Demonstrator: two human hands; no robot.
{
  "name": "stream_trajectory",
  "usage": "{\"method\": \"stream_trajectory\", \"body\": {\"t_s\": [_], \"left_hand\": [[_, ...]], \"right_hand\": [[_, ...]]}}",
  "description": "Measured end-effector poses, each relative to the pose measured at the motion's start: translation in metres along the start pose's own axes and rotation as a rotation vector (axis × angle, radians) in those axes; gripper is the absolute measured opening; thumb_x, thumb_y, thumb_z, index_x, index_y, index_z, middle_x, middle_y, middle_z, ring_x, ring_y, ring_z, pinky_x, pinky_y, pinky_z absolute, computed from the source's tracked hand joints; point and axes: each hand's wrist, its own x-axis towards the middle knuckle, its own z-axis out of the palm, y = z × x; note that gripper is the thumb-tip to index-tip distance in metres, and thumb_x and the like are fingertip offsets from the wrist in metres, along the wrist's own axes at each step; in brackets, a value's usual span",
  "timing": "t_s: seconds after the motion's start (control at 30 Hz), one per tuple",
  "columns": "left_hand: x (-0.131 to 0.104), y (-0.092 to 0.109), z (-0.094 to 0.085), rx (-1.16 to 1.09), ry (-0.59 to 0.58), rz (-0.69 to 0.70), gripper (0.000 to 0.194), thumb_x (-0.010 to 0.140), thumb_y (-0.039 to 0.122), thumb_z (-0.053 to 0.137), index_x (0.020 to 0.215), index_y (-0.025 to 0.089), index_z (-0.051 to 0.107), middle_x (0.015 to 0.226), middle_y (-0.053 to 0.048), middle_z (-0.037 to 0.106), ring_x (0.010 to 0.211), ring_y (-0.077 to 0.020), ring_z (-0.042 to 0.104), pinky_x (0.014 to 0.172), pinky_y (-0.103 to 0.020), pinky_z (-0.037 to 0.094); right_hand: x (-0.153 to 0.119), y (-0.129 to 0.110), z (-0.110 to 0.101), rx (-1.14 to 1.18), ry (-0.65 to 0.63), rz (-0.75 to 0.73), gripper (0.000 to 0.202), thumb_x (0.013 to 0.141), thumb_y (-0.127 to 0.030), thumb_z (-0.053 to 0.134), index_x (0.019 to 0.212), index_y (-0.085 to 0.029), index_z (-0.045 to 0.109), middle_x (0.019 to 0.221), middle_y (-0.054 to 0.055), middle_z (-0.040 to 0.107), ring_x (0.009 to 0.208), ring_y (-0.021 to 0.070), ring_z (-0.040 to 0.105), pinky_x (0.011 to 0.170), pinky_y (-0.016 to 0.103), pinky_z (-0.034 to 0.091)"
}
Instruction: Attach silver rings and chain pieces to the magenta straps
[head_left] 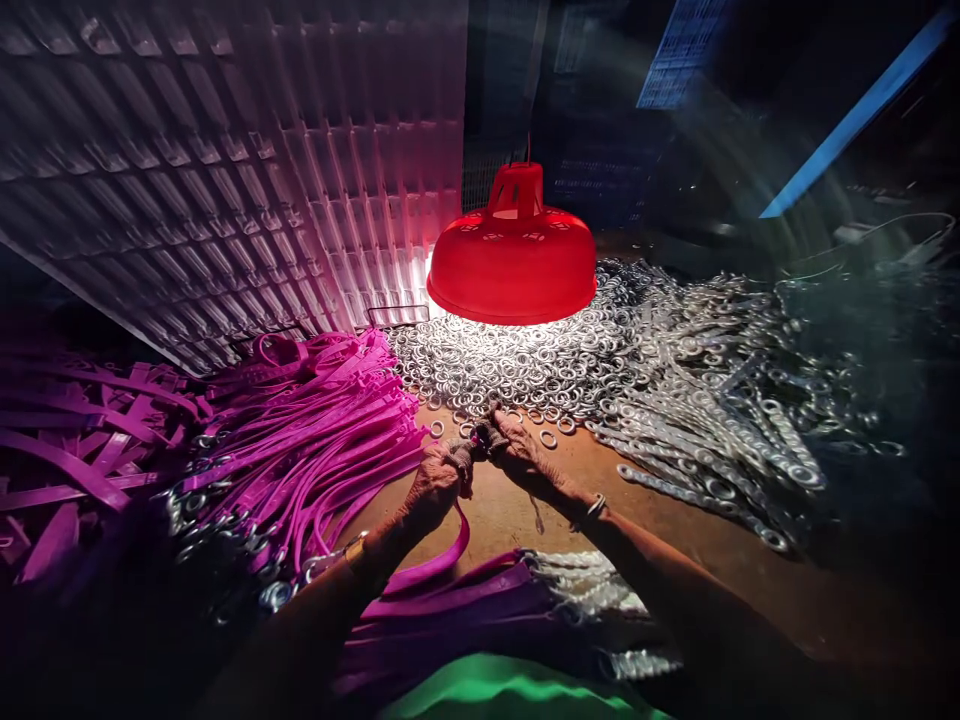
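Note:
Over the bare wooden tabletop my left hand is closed on a pink strap, which curves down from it toward my body. My right hand meets the left, its fingers pinched at the same strap's end, where a bit of pink shows between the fingertips. Both hands wear dark wrappings on the fingers. Whether a metal piece is also in the grip is hidden. Just beyond the fingers lie loose metal rings, part of a large heap of rings.
A red lamp hangs low above the ring heap. Pink straps are piled at left, twisted metal chains at right. Finished-looking straps with chains lie before my green-clothed lap. A pale ribbed panel stands at the back left.

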Motion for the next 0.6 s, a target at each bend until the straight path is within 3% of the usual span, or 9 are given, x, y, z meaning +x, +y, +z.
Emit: {"method": "stream_trajectory", "body": {"t_s": [0.17,0.23,0.33,0.47,0.6], "left_hand": [[-0.020,0.037,0.004,0.123,-0.166,0.006,0.025,0.067,0.034,0.060,0.054,0.014,0.053,0.040,0.008,0.038,0.035,-0.0033,0.027,0.037,-0.020,0.015],[-0.036,0.054,0.003,0.204,-0.248,-0.004,0.024,0.066,0.035,0.061,0.056,0.013,0.057,0.039,0.009,0.034,0.036,-0.0030,0.022,0.039,-0.022,0.012],[-0.063,0.065,0.001,0.355,-0.375,-0.047,0.026,0.069,0.036,0.059,0.059,0.012,0.061,0.045,0.007,0.039,0.042,-0.0045,0.027,0.043,-0.023,0.017],[-0.092,0.041,-0.005,0.396,-0.530,-0.101,0.032,0.074,0.040,0.060,0.058,0.012,0.057,0.051,0.005,0.038,0.049,-0.0065,0.031,0.046,-0.023,0.022],[-0.115,0.008,-0.009,0.208,-0.553,-0.194,0.036,0.080,0.043,0.056,0.063,0.012,0.054,0.054,0.004,0.040,0.050,-0.0065,0.032,0.047,-0.023,0.024]], "right_hand": [[-0.038,-0.035,-0.015,0.061,-0.290,0.018,0.029,0.091,-0.040,0.039,0.108,-0.017,0.043,0.065,-0.002,0.053,0.049,0.0097,0.047,0.043,0.020,0.036],[-0.062,-0.047,-0.018,-0.045,-0.319,0.006,0.030,0.090,-0.034,0.044,0.114,-0.018,0.038,0.060,-0.005,0.050,0.042,0.0081,0.043,0.040,0.019,0.030],[-0.101,-0.059,-0.016,-0.237,-0.299,-0.095,0.023,0.089,-0.026,0.047,0.109,-0.018,0.040,0.063,-0.003,0.053,0.042,0.0081,0.042,0.043,0.022,0.024],[-0.139,-0.073,-0.014,-0.319,-0.349,-0.120,0.017,0.087,-0.021,0.046,0.102,-0.018,0.039,0.070,0.002,0.058,0.050,0.0115,0.045,0.047,0.025,0.023],[-0.155,-0.078,-0.009,-0.264,-0.421,-0.115,0.018,0.087,-0.017,0.041,0.103,-0.018,0.034,0.064,-0.001,0.054,0.047,0.0105,0.038,0.044,0.024,0.021]]}}
